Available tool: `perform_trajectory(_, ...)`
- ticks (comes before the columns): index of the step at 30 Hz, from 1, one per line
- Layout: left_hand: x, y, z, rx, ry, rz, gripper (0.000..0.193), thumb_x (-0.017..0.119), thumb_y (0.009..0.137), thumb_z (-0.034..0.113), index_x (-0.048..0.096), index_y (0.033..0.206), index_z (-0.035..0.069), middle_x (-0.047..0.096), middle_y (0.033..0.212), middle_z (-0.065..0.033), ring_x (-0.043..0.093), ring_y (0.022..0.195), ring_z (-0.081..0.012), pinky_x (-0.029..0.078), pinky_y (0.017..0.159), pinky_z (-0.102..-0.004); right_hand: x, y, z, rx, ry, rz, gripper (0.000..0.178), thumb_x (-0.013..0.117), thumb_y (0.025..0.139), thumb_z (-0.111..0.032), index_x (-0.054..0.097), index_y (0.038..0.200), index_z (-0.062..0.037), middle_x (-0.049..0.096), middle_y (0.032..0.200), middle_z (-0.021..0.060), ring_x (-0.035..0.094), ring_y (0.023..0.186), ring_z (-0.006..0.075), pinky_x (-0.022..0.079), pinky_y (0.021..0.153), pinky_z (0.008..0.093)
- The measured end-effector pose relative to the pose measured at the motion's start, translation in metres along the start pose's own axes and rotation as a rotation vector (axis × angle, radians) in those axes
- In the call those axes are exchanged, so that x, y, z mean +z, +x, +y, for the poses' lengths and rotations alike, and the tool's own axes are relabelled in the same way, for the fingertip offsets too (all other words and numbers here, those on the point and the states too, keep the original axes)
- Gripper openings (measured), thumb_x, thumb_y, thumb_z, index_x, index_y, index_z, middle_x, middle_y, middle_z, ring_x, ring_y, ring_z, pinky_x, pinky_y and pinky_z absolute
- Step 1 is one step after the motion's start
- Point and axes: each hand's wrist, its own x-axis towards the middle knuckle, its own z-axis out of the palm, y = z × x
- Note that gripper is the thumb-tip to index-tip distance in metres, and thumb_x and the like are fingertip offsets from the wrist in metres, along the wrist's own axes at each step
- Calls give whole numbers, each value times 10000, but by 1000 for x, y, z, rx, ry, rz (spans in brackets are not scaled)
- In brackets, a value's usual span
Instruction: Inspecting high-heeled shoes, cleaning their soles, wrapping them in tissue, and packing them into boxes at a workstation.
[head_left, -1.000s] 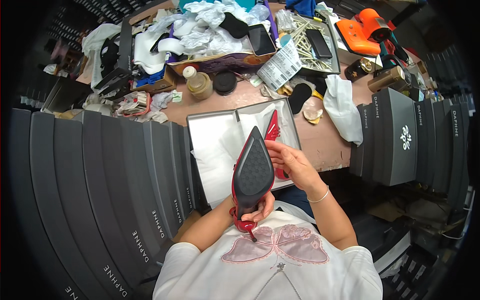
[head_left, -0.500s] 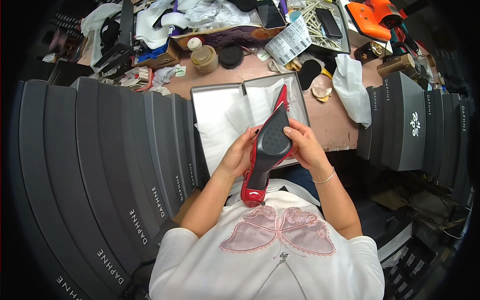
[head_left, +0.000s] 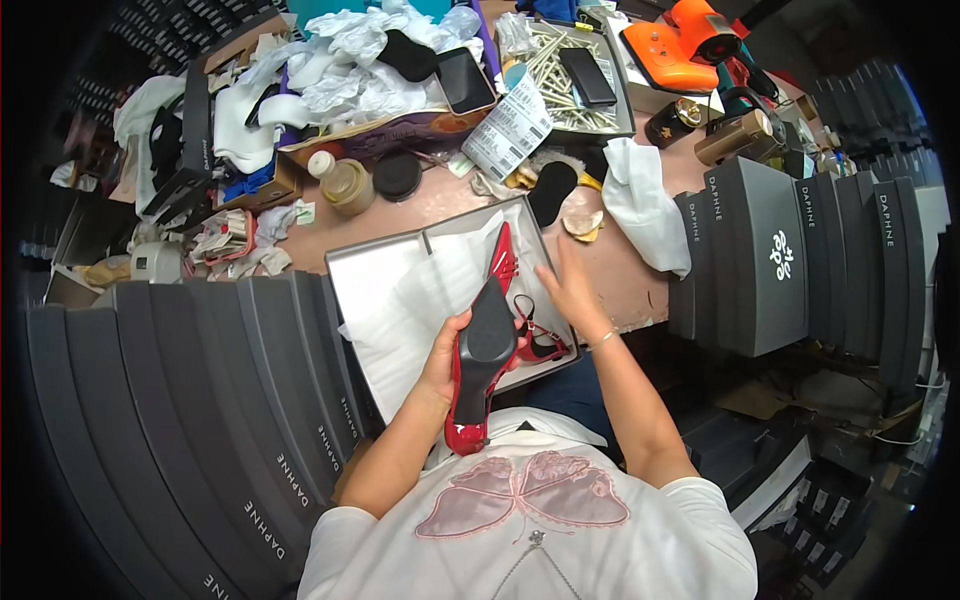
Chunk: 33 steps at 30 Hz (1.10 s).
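Observation:
My left hand (head_left: 441, 362) grips a red pointed shoe (head_left: 489, 330) with its black sole facing up, toe away from me and heel near my shirt. Its fingers wrap round the shoe's middle. My right hand (head_left: 573, 290) is off the shoe, fingers apart and holding nothing, over the right edge of an open grey shoe box (head_left: 372, 262). Inside that box lie white tissue paper (head_left: 385, 325) and a second red strappy shoe (head_left: 547, 349). Beyond my right fingertips are a cream-and-yellow sponge-like pad (head_left: 582, 222) and a black oval pad (head_left: 553, 192).
Dark grey shoe boxes stand in rows at left (head_left: 190, 400) and right (head_left: 752, 265). Behind are a jar with a pale cap (head_left: 348, 187), a black round lid (head_left: 397, 177), a tray of sticks (head_left: 615, 120), an orange device (head_left: 665, 62) and a crumpled white sheet (head_left: 643, 205).
My right hand has let go of the shoe and moved away, fingers spreading. My left hand keeps the shoe alone. The second shoe in the box has come into sight as the view shifted.

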Motion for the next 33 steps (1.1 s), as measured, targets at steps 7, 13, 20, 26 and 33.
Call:
perform_trajectory(7, -44, 2, 9, -36, -120, 183, 602, 489, 890, 446, 475, 1266, -24, 579, 1167, -213, 608, 1005, -340, 532, 819, -474, -17, 10, 19, -40, -86, -361, 674, 640, 798, -82, 346, 1401, -18, 383, 1384, 268, 372, 1278, 438, 315, 1067, 463)
perform_trajectory(13, -18, 5, 10, -60, -152, 65, 547, 511, 899, 398, 475, 1288, 15, 601, 1139, -192, 646, 946, -309, 579, 741, -425, -1, 125, 58, -687, -789, -395, 663, 603, 734, -50, 446, 1363, -188, 340, 1469, 84, 277, 1371, 328, 154, 1111, 593)
perform_trajectory(20, -17, -15, 32, 245, -254, 70, 641, 455, 910, 477, 445, 1301, -31, 529, 1254, -241, 591, 1042, -339, 529, 803, -482, -21, 145, -11, -324, 17, -356, 724, 705, 703, -155, 383, 1335, -9, 542, 1173, 209, 540, 1092, 374, 398, 989, 444)
perform_trajectory(26, -16, -14, 31, 291, -199, 130, 643, 429, 934, 502, 444, 1317, -14, 523, 1268, -241, 610, 1023, -344, 535, 811, -484, 117, 194, -106, -717, -189, -286, 511, 672, 771, -155, 529, 1261, -132, 491, 1264, 159, 516, 1055, 323, 427, 827, 430)
perform_trajectory(33, -34, -44, 28, 335, -222, 172, 661, 413, 930, 568, 462, 1311, 30, 568, 1193, -217, 623, 990, -353, 561, 769, -483, 139, 177, -104, -543, -90, -341, 373, 616, 842, -172, 579, 1202, -85, 571, 1062, 139, 552, 961, 295, 438, 801, 417)
